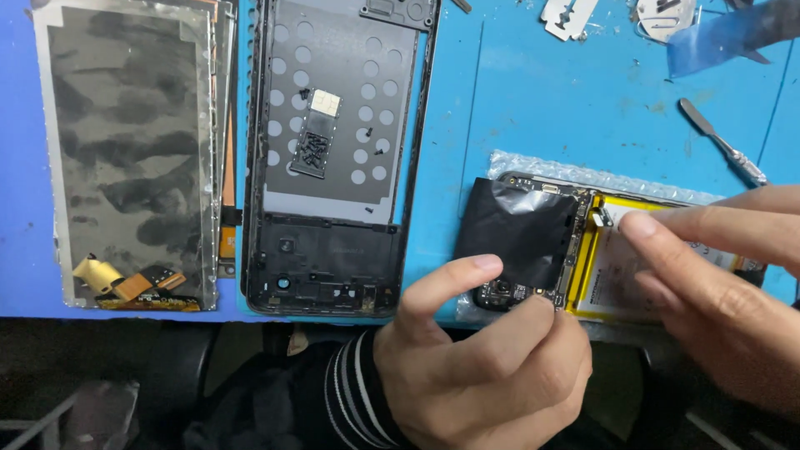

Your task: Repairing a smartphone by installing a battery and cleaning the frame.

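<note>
Phone guts (575, 250) sit on a strip of bubble wrap (533, 162) at the near edge of the blue mat (567, 100), right under both hands

Looks: circuit board along its left part, mostly covered by a crinkled black film (508, 229); small camera module (500, 292) pokes out just below the film; to the right a battery with yellow edging and white label (617, 279); a thin metal bracket strip runs between board and battery

Left hand (492, 358): striped cuff, fingers curled in; index fingertip (483, 268) rests on the lower edge of the black film, thumb tip presses the board's lower corner next to the yellow edge. Bracing it, not wrapped around anything

Right hand (717, 283): index and middle fingers stretched out flat, fingertips (637, 223) touching the top of the battery by the bracket. Can't tell if anything small is pinched under them

Left of the left fingers: black phone frame (333, 158) lying open, holes punched in its plate, loose tiny screws and a small chip on it. Further left, screen panel (129, 158) face down, grey mottled back, orange ribbon cable at its near corner

Beyond the right fingers: metal pry tool (721, 142), well apart; razor blade (568, 17) and blue tape (725, 37) at the far edge
</note>
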